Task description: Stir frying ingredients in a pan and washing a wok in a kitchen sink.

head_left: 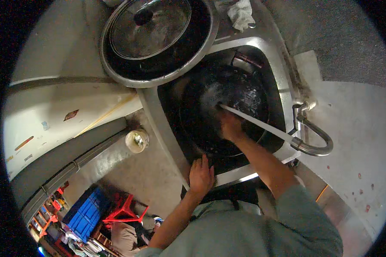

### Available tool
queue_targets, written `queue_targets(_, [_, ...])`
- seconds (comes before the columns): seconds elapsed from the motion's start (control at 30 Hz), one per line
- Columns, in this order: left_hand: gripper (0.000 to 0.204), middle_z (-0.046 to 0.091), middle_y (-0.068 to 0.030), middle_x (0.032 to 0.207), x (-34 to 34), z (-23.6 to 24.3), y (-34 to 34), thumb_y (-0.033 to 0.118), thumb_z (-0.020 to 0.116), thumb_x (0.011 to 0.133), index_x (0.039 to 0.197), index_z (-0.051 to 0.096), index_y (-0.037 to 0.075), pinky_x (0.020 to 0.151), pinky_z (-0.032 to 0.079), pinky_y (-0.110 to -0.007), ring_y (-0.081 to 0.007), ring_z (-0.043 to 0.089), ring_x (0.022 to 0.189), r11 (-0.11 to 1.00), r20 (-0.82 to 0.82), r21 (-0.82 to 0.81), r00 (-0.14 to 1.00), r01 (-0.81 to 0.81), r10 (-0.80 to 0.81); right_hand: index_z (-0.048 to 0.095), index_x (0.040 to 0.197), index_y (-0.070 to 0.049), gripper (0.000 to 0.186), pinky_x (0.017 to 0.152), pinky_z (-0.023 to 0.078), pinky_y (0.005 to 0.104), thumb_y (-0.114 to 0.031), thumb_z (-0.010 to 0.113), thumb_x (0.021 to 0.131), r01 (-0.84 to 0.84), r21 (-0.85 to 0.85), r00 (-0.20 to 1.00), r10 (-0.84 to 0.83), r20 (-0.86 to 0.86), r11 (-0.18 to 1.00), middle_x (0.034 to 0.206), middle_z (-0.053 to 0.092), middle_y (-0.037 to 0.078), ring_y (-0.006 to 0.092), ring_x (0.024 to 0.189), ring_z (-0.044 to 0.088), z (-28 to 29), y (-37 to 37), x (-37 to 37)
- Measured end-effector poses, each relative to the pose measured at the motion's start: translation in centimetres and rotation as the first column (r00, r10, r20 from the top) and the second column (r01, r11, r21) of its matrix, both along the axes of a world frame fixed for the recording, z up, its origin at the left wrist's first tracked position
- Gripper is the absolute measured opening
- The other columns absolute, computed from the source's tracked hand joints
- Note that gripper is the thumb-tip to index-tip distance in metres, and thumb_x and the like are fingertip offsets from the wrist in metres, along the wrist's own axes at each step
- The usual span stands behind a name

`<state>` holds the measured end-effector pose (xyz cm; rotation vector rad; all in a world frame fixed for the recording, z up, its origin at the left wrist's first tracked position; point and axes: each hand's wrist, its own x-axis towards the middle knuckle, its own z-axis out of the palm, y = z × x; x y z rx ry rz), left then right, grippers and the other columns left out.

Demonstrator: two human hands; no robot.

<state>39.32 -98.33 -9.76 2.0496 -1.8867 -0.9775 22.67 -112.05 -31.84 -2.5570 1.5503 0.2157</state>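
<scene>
A large black wok sits in the metal sink, its inside wet and shiny. My right hand reaches down into the wok with its fingers curled. Those fingertips are dark and blurred, and what they hold cannot be made out. A straight white stream of water runs from the curved tap into the wok beside that hand. My left hand lies on the sink's near edge, at the wok's near side, fingers stretched out and holding nothing visible.
A wide round pan with a glass lid overlaps the sink's far left corner. A crumpled white cloth lies on the far ledge. Down on the floor to the left are a small bucket, a red stool and a blue crate.
</scene>
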Motion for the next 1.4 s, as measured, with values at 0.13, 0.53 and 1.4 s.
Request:
queue_targets(0.13, [0.053, 0.057, -0.0288, 0.108, 0.8, 0.5, 0.7, 0.015, 0.062, 0.085, 0.129, 0.046, -0.010, 0.094, 0.046, -0.050, -0.0466, 0.055, 0.104, 0.998, -0.001, 0.048, 0.999, -0.050, 0.050, 0.058, 0.114, -0.010, 0.029, 0.072, 0.053, 0.0487, -0.013, 0.056, 0.085, -0.015, 0.120, 0.954, -0.022, 0.299, 0.993, 0.107, 0.062, 0.017, 0.0405, 0.095, 0.063, 9.3, -1.3, -1.8])
queue_targets(0.53, [0.054, 0.057, -0.0320, 0.116, 0.4, -0.3, 0.9, 0.018, 0.061, 0.086, 0.130, 0.045, -0.010, 0.097, 0.045, -0.050, -0.0482, 0.055, 0.107, 1.000, 0.023, 0.025, 1.000, -0.008, 0.007, 0.060, 0.120, -0.015, 0.040, 0.080, 0.053, 0.0519, -0.010, 0.061, 0.081, 0.141, 0.102, 0.986, -0.149, 0.080, 0.985, 0.107, 0.064, 0.018, 0.0364, 0.096, 0.066, 4.7, -1.0, -4.8])
queue_targets(1.4, [0.050, 0.057, -0.0277, 0.106, 0.3, -0.6, 0.6, 0.014, 0.063, 0.083, 0.126, 0.048, -0.009, 0.088, 0.047, -0.050, -0.0449, 0.055, 0.098, 0.994, -0.045, -0.104, 0.998, -0.041, 0.036, 0.063, 0.112, -0.008, 0.031, 0.076, 0.055, 0.0498, -0.014, 0.063, 0.082, 0.290, 0.259, 0.936, -0.217, -0.278, 0.921, 0.117, 0.060, 0.019, 0.0373, 0.095, 0.065, 4.5, -6.5, -5.0])
